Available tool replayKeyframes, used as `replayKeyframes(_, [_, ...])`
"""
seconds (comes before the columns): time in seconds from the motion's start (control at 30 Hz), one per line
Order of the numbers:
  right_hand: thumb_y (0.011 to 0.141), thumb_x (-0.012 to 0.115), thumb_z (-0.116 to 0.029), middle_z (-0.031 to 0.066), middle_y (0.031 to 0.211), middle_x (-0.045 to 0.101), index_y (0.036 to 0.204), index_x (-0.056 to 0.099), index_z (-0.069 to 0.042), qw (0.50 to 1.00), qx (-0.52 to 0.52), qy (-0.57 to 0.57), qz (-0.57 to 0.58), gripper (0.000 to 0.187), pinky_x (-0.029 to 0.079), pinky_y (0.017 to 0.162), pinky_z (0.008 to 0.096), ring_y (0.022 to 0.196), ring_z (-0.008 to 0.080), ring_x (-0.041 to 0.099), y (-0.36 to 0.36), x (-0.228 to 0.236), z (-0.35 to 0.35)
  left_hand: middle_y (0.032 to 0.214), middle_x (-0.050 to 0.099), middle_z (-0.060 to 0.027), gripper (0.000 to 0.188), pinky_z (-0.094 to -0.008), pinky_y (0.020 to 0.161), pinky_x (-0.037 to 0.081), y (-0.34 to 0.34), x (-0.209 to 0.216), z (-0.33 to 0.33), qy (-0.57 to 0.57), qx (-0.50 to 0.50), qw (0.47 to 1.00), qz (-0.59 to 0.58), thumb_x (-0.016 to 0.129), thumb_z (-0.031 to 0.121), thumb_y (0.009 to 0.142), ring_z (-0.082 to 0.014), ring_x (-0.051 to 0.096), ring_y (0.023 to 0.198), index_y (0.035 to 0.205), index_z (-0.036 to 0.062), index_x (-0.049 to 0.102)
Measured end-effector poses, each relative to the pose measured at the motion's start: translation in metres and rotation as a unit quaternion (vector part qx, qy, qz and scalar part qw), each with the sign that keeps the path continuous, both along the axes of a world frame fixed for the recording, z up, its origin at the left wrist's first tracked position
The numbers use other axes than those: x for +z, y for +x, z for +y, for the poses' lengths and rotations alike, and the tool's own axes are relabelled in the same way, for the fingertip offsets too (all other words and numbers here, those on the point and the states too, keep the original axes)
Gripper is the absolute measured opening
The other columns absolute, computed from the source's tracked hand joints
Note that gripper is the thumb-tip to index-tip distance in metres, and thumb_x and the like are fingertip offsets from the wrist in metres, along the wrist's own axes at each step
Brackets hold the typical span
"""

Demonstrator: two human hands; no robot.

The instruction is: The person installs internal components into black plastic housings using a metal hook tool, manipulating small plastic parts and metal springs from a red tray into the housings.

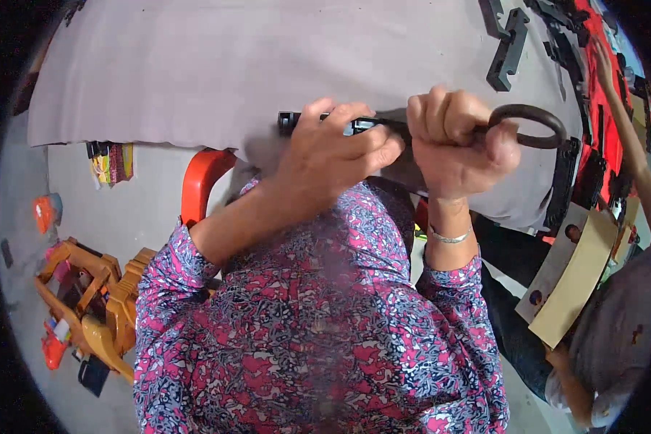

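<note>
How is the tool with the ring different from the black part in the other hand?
The tool has a round, open ring; the black part shows a blocky end. The right hand grips the tool in a fist, while the left hand curls over the black part. Both are dark and partly hidden by hands.

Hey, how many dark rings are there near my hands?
1: the dark ring by the thumb of your right hand. Another could be hidden inside the fist.
</note>
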State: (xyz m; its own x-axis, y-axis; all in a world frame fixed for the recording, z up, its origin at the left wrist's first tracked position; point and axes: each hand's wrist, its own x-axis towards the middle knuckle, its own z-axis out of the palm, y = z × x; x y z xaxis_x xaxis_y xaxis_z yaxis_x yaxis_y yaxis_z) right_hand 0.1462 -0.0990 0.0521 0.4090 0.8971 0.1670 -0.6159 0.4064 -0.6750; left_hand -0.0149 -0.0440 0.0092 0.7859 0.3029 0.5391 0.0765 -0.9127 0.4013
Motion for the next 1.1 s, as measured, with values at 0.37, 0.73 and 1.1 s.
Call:
replayKeyframes(0.37, [0.09,0.048,-0.057,-0.0035,0.057,0.021,0.061,0.026,-0.013,0.998,0.047,0.006,0.037,0.057,0.02,0.053,0.0321,0.053,0.0131,0.018,0.008,-0.005,-0.005,0.106,0.06,0.0084,0.032,-0.0406,0.09,0.036,0.0,0.002,-0.003,0.033,0.004,0.999,0.012,0.066,0.02,0.076,-0.019,0.054,0.109,0.108,0.02,0.064])
replayKeyframes(0.73, [0.096,0.031,-0.066,-0.0053,0.053,0.022,0.06,0.025,-0.015,0.999,0.028,0.008,0.045,0.062,0.014,0.044,0.0284,0.047,0.0092,0.015,0.02,-0.007,-0.006,0.118,0.064,0.0095,0.033,-0.0406,0.089,0.036,-0.003,0.001,-0.001,0.055,0.005,0.997,0.058,0.064,0.018,0.077,-0.0192,0.053,0.114,0.11,0.0228,0.064])
replayKeyframes(1.1, [0.094,0.037,-0.068,-0.0048,0.054,0.02,0.061,0.025,-0.015,0.998,0.016,-0.042,-0.043,0.064,0.014,0.046,0.0289,0.049,0.0105,0.012,0.019,-0.003,-0.004,0.117,0.064,0.011,0.03,-0.0396,0.088,0.035,-0.001,0.001,-0.004,0.069,0.02,0.995,0.074,0.066,0.022,0.077,-0.0183,0.051,0.113,0.107,0.0233,0.065])
